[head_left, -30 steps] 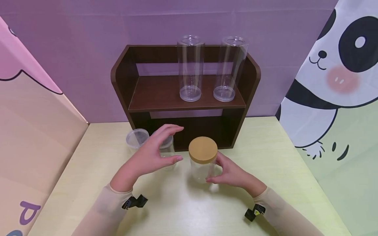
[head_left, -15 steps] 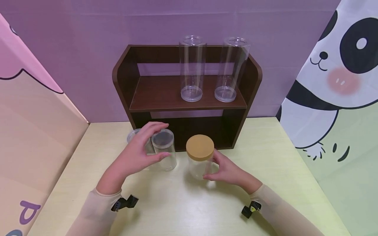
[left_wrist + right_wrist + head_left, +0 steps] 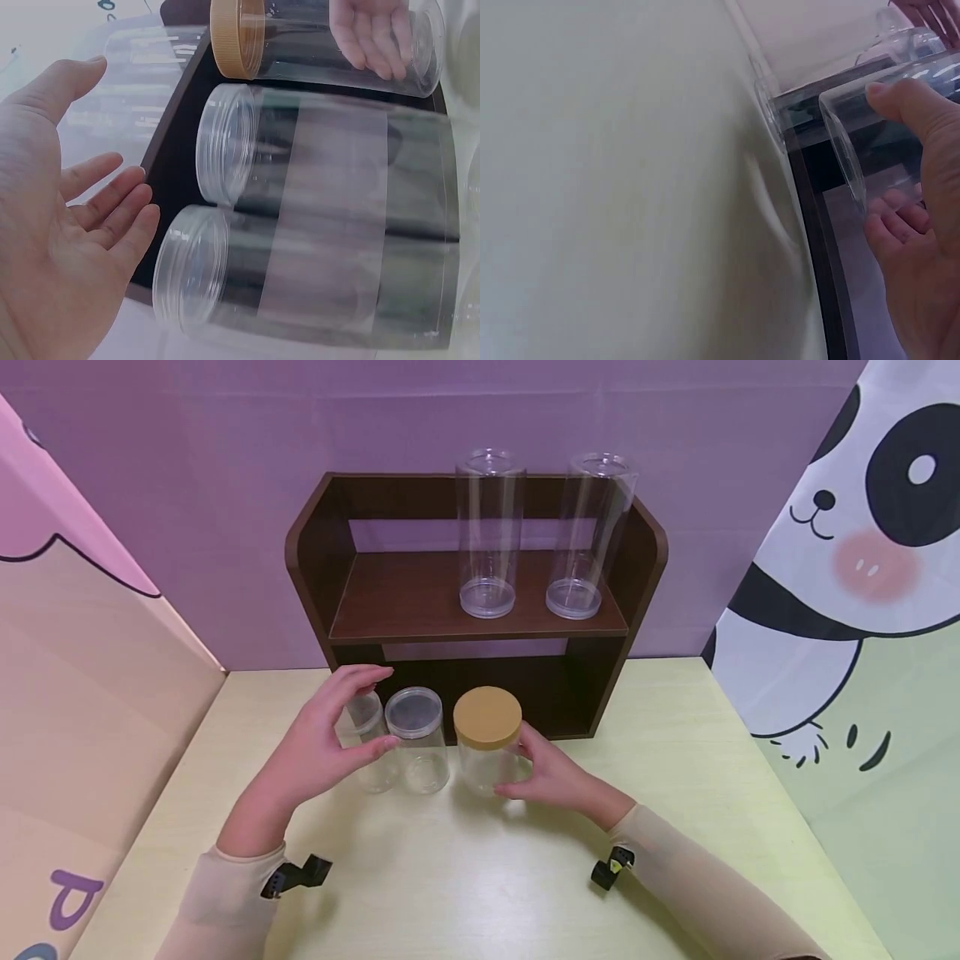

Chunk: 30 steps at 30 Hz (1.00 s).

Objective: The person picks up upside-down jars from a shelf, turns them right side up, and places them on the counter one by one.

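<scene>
A clear jar with a tan lid (image 3: 487,718) is upright at the front of the shelf, its base seemingly just above the table. My right hand (image 3: 551,781) grips it from the right side, thumb and fingers around the clear wall. To its left stands a clear jar with a transparent lid (image 3: 416,714), and beside that a second clear-lidded jar (image 3: 367,714), partly covered by my left hand (image 3: 322,739). That hand is spread with a wide gap between thumb and fingers, holding nothing. In the left wrist view, its fingers (image 3: 112,210) are apart from the clear lids (image 3: 225,146).
A dark brown two-tier shelf (image 3: 420,631) stands against the purple backdrop. On its upper board are two tall clear cylinders (image 3: 487,535). The pale table (image 3: 450,893) extends in front, with printed panels at both sides.
My left hand has moved left, uncovering the middle clear jar. My right hand has carried the tan-lidded jar left and back, closer to the clear jars.
</scene>
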Each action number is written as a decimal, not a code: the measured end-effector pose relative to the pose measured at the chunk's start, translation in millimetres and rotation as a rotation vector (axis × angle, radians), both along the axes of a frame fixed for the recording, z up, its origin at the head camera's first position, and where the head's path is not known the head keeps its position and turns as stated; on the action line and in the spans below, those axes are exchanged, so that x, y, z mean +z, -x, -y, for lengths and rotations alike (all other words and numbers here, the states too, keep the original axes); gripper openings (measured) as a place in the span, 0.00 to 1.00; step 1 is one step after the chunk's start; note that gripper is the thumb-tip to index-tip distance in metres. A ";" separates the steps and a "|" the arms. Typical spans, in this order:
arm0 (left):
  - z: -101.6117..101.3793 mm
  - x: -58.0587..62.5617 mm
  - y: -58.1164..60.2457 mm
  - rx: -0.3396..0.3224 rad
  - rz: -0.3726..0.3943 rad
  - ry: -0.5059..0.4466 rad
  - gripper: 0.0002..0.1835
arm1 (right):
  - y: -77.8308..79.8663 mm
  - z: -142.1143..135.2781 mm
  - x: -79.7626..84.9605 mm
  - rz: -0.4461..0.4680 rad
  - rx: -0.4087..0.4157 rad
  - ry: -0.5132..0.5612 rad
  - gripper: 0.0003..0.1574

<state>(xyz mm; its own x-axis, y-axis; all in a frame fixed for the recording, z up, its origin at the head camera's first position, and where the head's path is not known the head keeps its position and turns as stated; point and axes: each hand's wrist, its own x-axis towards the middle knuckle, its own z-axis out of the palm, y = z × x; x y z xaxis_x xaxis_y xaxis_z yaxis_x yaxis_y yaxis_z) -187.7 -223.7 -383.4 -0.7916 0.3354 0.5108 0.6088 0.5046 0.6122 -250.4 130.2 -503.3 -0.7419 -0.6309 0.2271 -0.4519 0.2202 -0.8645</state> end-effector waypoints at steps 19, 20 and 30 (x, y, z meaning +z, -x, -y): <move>13.1 1.7 0.0 0.025 -0.022 -0.033 0.43 | 23.1 12.2 -8.1 0.002 -0.043 -0.027 0.50; 13.7 1.0 0.6 0.024 -0.025 -0.034 0.43 | 23.0 12.3 -8.3 0.004 -0.048 -0.029 0.50; 15.0 0.4 1.7 0.022 -0.032 -0.037 0.42 | 19.5 16.5 -15.1 0.032 -0.095 -0.071 0.46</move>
<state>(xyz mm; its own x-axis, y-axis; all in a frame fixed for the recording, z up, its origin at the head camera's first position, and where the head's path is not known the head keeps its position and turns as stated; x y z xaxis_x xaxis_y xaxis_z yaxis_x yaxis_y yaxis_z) -189.4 -238.7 -383.0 -0.7816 0.2985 0.5478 0.6174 0.4959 0.6107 -269.9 113.7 -518.5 -0.8052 -0.5710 0.1596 -0.3986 0.3220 -0.8587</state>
